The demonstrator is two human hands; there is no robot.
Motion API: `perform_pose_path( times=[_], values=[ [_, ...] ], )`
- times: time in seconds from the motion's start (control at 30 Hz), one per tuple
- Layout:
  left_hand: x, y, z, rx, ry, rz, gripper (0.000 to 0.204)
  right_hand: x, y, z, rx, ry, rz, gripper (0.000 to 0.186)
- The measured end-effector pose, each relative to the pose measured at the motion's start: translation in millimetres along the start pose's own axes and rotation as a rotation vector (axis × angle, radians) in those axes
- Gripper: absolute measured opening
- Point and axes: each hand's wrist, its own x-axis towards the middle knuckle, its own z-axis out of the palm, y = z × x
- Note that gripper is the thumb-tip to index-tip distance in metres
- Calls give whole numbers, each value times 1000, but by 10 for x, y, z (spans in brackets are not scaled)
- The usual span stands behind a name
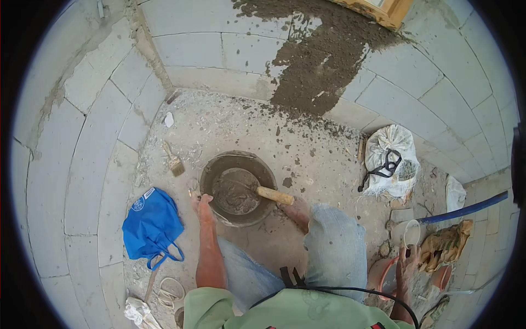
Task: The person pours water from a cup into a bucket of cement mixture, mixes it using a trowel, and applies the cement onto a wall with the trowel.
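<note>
My left hand (pixel 204 200) grips the left rim of a black bucket (pixel 262 175) of grey mortar. A wooden-handled tool (pixel 274 194) lies across the bucket, its head in the mortar. Bare skin (pixel 296 215) shows at the handle's end, partly hidden by my right knee; what body part it is, I cannot make out. At the far right my right hand (pixel 408 256) is beside a red-rimmed bucket (pixel 383 271) and a white loop; its fingers are too small to read. A paintbrush (pixel 175 164) lies left of the black bucket.
A blue bag (pixel 150 227) lies at left. A white sack (pixel 386 151) with black cord, blue hose (pixel 466 208) and crumpled brown material (pixel 444 244) are at right. Pale block walls surround the debris-strewn floor, with wet mortar (pixel 312 77) on the far wall below a wooden frame (pixel 394 13).
</note>
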Motion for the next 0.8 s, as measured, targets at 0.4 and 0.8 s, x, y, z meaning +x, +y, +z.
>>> perform_pose_path(
  times=[0.4, 0.8],
  values=[
    [-58, -129, -229, 210, 215, 22, 17, 1115, -2399, 798, 350, -281, -935, 29],
    [-49, -144, -165, 294, 214, 29, 18, 935, -3821, 1451, 22, -596, -1569, 34]
  ],
)
